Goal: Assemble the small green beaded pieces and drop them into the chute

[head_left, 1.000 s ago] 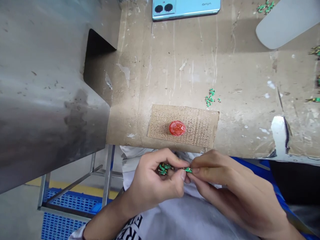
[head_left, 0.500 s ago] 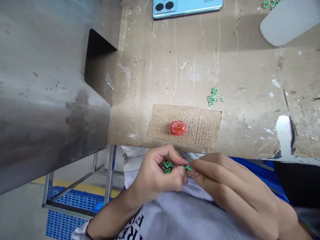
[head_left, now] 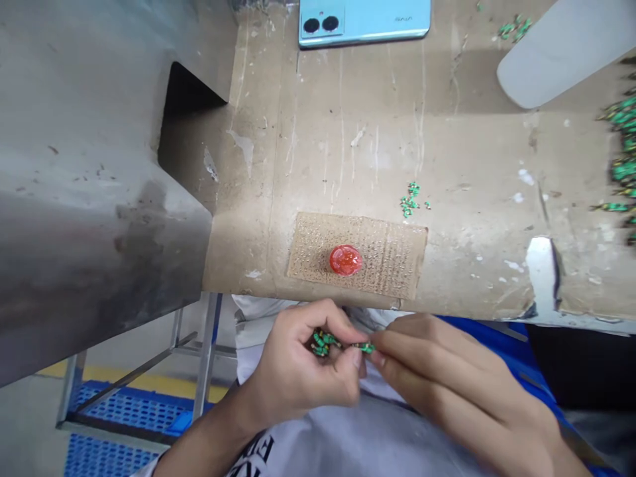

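Green small parts (head_left: 322, 343) sit bunched in the curled fingers of the L hand (head_left: 298, 368), its thumb pressed over them, hand closed, not spread. R hand (head_left: 447, 387) comes in from the opposite side, fingers close together, fingertips (head_left: 378, 358) pinching one green piece (head_left: 366, 348) just beside the L thumb; exact grip partly hidden. Both hands hover over a white T-shirt (head_left: 348, 430) w/ dark lettering, just below the edge of a scuffed tan board table (head_left: 318, 152). Directly ahead of the hands, near, lies a brown textured cardboard pad (head_left: 358, 255) w/ a shiny red dome (head_left: 345, 260) on it. Past the pad, toward the R hand's side, a small cluster of green parts (head_left: 410, 202) lies on the table. Farther ahead, well apart from the hands, is a pale-blue smartphone (head_left: 362, 21), back up. Far beyond the R hand, a bigger heap of green parts (head_left: 621, 159) is at the frame edge, blurred, near a white paddle-shaped object (head_left: 551, 53). Beyond the L hand, a grey steel sheet (head_left: 89, 199) slants over the table edge; below it are a metal stand (head_left: 206, 351) and blue plastic mesh (head_left: 124, 411).
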A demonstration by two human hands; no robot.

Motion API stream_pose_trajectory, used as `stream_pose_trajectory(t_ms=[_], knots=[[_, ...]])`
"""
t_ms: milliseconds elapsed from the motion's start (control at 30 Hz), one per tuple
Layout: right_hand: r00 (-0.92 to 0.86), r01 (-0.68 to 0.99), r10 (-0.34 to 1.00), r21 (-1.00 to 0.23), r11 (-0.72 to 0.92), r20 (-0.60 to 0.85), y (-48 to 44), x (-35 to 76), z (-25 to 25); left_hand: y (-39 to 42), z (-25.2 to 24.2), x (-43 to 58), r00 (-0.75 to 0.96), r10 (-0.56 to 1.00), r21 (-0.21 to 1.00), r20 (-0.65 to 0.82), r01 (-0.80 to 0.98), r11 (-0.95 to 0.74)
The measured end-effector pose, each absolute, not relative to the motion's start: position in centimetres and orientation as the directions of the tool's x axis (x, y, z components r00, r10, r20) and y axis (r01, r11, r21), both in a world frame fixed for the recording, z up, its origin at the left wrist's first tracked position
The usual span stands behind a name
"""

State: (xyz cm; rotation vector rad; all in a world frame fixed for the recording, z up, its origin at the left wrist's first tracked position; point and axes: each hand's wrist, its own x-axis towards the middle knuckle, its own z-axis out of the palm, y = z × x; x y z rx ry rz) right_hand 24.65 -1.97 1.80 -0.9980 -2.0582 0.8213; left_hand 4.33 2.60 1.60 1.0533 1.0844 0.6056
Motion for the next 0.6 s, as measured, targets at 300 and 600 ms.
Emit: stream_pose_trajectory(t_ms=[300,600], knots=[[-0.384,0.449,0.792,-0.654,0.609,0.475,-1.2,25.2,1.7,1.5,1.2,5.4,0.324,0.841,0.901,-0.433,0.149,0.407],[-0.382,0.417,0.812,-0.702,0.578,0.441,-1.9,25.7,1.7,1.7,1.2,6.1,0.424,0.734,0.827,-0.531,0.074,0.557]])
